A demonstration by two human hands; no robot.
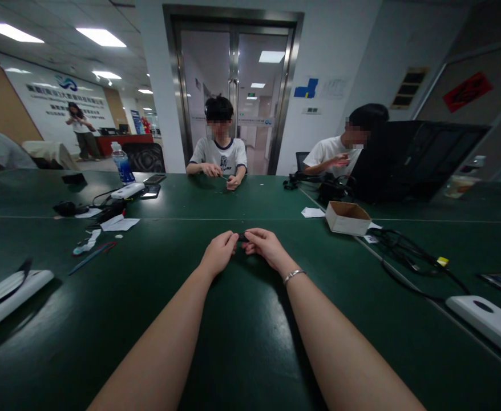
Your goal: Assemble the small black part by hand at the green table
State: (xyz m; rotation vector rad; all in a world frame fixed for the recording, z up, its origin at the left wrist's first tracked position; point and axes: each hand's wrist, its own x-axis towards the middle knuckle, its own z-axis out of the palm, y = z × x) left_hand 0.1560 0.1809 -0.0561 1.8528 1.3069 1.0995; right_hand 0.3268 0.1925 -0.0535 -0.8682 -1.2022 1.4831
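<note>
Both my hands meet over the middle of a green table [242,319], pinching a small dark object [242,237] between them. My left hand [220,251] closes thumb and fingers on its left end. On the other end, the fingertips of my right hand [265,245] are pressed together, and a metal bracelet [294,276] circles that wrist. What kind of object it is cannot be made out, since the fingers cover most of it.
An open cardboard box [348,218] and a tangle of black cables [404,248] lie to the right. Leftward are a tweezers-like tool [91,257], papers [121,222] and a blue-labelled bottle [122,164]. Two people sit across the table; a large black case [417,160] stands at far right.
</note>
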